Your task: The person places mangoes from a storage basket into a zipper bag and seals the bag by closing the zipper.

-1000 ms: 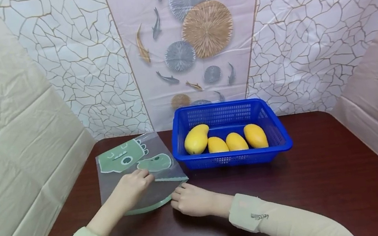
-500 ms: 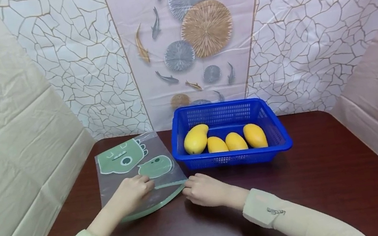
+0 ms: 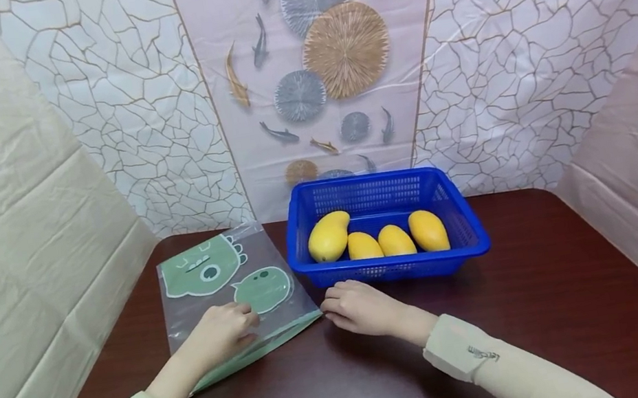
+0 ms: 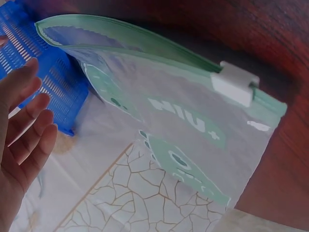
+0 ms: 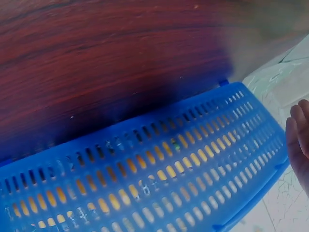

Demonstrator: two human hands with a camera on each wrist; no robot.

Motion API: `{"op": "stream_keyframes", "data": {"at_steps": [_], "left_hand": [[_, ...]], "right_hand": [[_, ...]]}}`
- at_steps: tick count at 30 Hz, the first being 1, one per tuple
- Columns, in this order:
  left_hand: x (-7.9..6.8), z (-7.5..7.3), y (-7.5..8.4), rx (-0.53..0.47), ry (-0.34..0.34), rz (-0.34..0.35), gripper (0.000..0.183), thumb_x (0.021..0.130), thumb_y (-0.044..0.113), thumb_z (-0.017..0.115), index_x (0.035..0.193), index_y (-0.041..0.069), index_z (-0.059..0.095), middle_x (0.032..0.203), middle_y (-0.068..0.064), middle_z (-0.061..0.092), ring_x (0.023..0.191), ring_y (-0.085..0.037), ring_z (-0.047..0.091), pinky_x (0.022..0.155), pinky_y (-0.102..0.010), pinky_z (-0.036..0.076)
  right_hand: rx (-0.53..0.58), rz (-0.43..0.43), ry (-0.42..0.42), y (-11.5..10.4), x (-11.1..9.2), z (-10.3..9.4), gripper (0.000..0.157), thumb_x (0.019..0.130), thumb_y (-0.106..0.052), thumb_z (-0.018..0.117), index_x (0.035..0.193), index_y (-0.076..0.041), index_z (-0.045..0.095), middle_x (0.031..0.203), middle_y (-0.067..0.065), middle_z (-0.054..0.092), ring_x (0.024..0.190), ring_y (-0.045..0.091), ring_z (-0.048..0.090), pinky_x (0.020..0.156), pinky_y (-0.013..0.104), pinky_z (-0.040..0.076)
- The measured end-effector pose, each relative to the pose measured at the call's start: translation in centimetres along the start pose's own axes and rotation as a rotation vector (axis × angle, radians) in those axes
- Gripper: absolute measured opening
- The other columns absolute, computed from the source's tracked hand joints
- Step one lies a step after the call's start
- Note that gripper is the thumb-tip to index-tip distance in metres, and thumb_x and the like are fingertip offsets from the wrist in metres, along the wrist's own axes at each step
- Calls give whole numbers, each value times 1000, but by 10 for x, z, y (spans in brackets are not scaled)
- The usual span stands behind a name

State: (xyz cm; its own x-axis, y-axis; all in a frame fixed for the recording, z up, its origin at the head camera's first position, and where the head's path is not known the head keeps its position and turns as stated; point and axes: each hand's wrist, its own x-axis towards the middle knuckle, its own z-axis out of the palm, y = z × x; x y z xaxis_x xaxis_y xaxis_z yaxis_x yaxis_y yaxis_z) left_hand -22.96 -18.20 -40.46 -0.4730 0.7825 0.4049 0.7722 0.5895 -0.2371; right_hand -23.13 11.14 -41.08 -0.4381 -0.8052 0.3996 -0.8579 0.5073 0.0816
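Observation:
A clear slider zip bag (image 3: 187, 317) with green cartoon prints lies at the left of the table, its mouth toward me. In the left wrist view the green-edged mouth gapes at one end, and a white slider (image 4: 235, 83) sits near the other. My left hand (image 3: 219, 331) hovers over the bag near its mouth, fingers loosely bent, nothing in them. My right hand (image 3: 364, 309) is just beyond the bag's right mouth corner, fingers relaxed; the left wrist view shows a small gap between its fingertip and that corner.
Behind my right hand stands a blue plastic basket (image 3: 393, 271) holding several yellow mangoes (image 3: 330, 237). Patterned cloth (image 3: 332, 120) hangs behind the dark wooden table (image 3: 526, 277), with pale cloth along both sides.
My right hand has slid rightward along the bag's mouth to past its corner. The mouth's near edge has gone from a wide curve to a straighter line. The left hand has dropped slightly nearer me.

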Motion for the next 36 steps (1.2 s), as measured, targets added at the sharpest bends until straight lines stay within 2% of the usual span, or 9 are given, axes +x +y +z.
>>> {"op": "stream_keyframes", "data": {"at_steps": [4, 8, 14, 19, 22, 26, 32, 36], "left_hand": [[1, 1, 0, -9, -18, -10, 20, 67, 19, 80, 72, 17, 61, 64, 6, 51, 55, -12, 53, 45, -24, 37], [4, 0, -1, -16, 20, -8, 18, 69, 19, 79, 76, 16, 63, 66, 5, 55, 57, -12, 55, 46, -25, 40], [11, -4, -2, -25, 62, -11, 23, 73, 18, 78, 93, 12, 67, 75, 2, 61, 64, -13, 59, 53, -25, 48], [17, -5, -1, -34, 87, -26, 31, 73, 19, 78, 102, 14, 68, 84, 1, 64, 71, -13, 63, 58, -27, 52], [26, -6, 0, -34, 98, -56, 34, 73, 19, 78, 105, 15, 67, 88, 1, 64, 76, -14, 63, 61, -29, 52], [42, -6, 4, -60, 112, -87, 36, 76, 20, 76, 110, 14, 66, 94, -2, 65, 84, -18, 63, 68, -32, 53], [63, -2, 11, -106, 139, -119, 40, 80, 24, 74, 117, 12, 64, 101, -5, 65, 93, -22, 63, 79, -36, 53], [78, 1, 14, -110, 178, -137, 39, 82, 29, 72, 116, 12, 64, 103, -6, 65, 96, -22, 62, 83, -36, 53]], "right_hand": [[0, 14, 19, 4, -5, -4, 10, 85, -14, 67, 95, -11, 70, 85, -3, 64, 78, 12, 57, 73, 24, 48], [10, 35, 26, 6, -10, -11, 12, 85, -15, 67, 96, -12, 69, 87, -3, 64, 80, 12, 57, 75, 24, 49], [50, 76, 66, 9, -13, -21, 13, 86, -14, 66, 98, -13, 69, 90, -4, 67, 84, 11, 59, 80, 25, 51], [141, 115, 82, 14, -16, -27, 12, 86, -11, 66, 98, -12, 69, 91, -2, 67, 86, 12, 61, 82, 28, 52], [208, 175, 65, 18, -19, -29, 12, 88, -12, 63, 99, -11, 69, 94, -1, 67, 89, 12, 61, 84, 29, 52], [241, 245, 57, 20, -23, -32, 12, 89, -12, 62, 99, -11, 68, 95, -1, 67, 91, 12, 61, 85, 30, 52], [240, 264, 62, 23, -25, -40, 13, 90, -13, 60, 101, -9, 68, 96, 0, 67, 91, 13, 62, 84, 31, 53], [260, 301, 77, 27, -25, -47, 15, 90, -11, 61, 102, -7, 68, 97, 1, 69, 91, 14, 62, 84, 31, 53]]}}
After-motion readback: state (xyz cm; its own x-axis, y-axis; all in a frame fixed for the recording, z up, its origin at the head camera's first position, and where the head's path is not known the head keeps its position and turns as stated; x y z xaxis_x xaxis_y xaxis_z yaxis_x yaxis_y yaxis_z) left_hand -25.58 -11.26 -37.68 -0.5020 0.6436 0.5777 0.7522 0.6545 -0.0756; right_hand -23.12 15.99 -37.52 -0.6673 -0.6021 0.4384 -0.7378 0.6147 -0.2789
